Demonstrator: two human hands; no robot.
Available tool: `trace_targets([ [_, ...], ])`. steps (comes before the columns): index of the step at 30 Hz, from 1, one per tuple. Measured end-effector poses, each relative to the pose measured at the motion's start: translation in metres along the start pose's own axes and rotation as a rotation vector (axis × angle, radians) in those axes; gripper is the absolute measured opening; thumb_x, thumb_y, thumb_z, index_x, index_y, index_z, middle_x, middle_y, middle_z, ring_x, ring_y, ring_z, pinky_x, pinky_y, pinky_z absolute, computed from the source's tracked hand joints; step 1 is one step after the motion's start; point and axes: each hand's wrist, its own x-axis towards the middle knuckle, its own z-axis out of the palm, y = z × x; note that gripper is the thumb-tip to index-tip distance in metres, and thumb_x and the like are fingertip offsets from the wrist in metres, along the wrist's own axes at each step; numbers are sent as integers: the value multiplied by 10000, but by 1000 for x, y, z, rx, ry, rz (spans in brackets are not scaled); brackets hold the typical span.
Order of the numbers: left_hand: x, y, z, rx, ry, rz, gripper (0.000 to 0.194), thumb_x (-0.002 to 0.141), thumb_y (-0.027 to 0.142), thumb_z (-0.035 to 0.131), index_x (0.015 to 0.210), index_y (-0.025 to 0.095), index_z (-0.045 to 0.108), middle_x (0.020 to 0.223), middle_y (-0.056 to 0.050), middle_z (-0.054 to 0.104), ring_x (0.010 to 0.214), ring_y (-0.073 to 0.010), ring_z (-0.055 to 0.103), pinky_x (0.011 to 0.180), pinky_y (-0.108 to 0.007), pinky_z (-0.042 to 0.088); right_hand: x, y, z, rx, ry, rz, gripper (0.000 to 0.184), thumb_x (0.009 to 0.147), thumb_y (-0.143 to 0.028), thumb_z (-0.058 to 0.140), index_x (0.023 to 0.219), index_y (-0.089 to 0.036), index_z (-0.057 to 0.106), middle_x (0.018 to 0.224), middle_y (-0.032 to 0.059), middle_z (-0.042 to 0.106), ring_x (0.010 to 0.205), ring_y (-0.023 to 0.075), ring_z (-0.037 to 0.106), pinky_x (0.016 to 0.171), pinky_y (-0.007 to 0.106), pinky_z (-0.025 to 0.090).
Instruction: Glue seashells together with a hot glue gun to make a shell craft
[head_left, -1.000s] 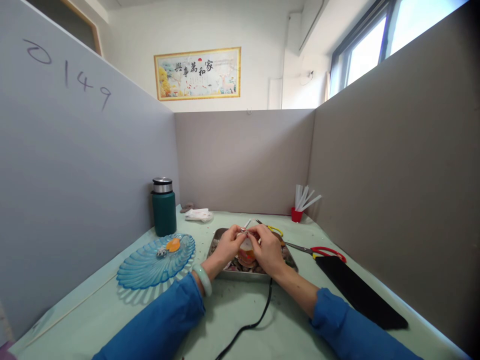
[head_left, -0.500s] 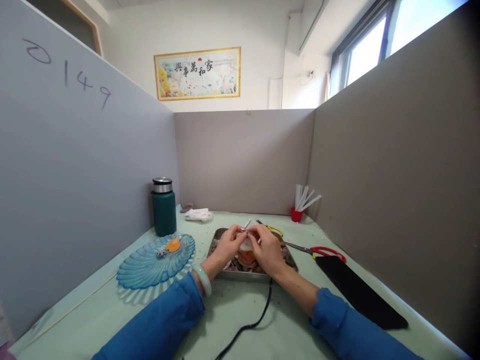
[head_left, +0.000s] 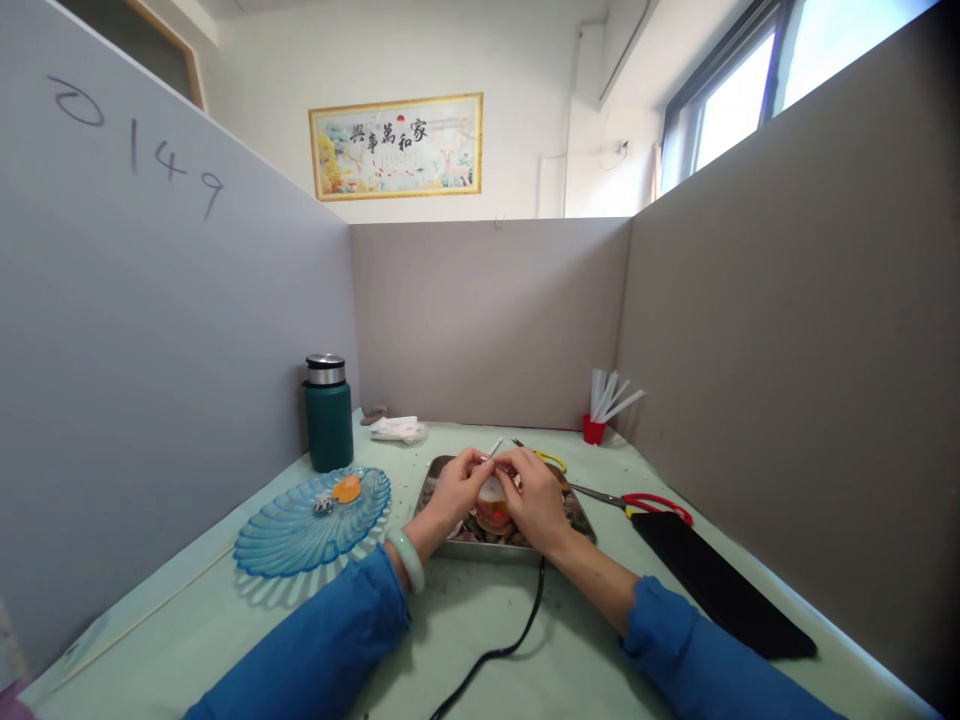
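My left hand (head_left: 463,487) and my right hand (head_left: 529,495) meet at the fingertips above a shallow metal tray (head_left: 487,552). Both are closed in a pinch, and what lies between the fingers is too small and hidden to name. A short white stick (head_left: 496,447) pokes up just behind the joined fingertips; I cannot tell which hand has it. Below them, inside the tray, sits a round object (head_left: 492,512) with a pale top, an amber body and a small red glow. Dark and pinkish bits lie around it, partly covered by my hands.
Left of the tray are a blue shell-shaped dish (head_left: 289,535) bearing an orange piece (head_left: 347,489), and a green bottle (head_left: 328,425). To the right lie red-handled scissors (head_left: 656,503) and a black flat strip (head_left: 720,585). A red cup (head_left: 594,430) holds white sticks. A black cable (head_left: 517,645) runs toward me.
Both hands keep nearly the same place and pinch. A red glow now shows on the round object below them, where none was plain before.
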Motion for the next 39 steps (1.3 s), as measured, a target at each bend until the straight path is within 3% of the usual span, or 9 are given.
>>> trace_targets([
  [11,1,-2,-2,24,71,36,253,781,406,558,764,154,543,677,8,542,600,-113,514,537,-205,405,0,3,3,26,16,15,104,877,-233,472,855,-191,564,852,51,584,809,177,541,715,275,415],
  [21,-1,2,-3,24,-14,49,268,777,358,575,948,154,548,697,7,578,587,-114,530,529,-207,405,-1,2,3,55,24,61,97,863,-212,477,893,-195,568,849,34,605,771,164,551,687,262,409],
  [39,-3,6,-2,93,19,41,196,779,321,561,874,150,558,734,-4,580,657,-128,534,595,-222,420,0,2,3,94,-4,45,144,855,-203,480,954,-203,584,896,38,619,802,171,566,718,271,420],
])
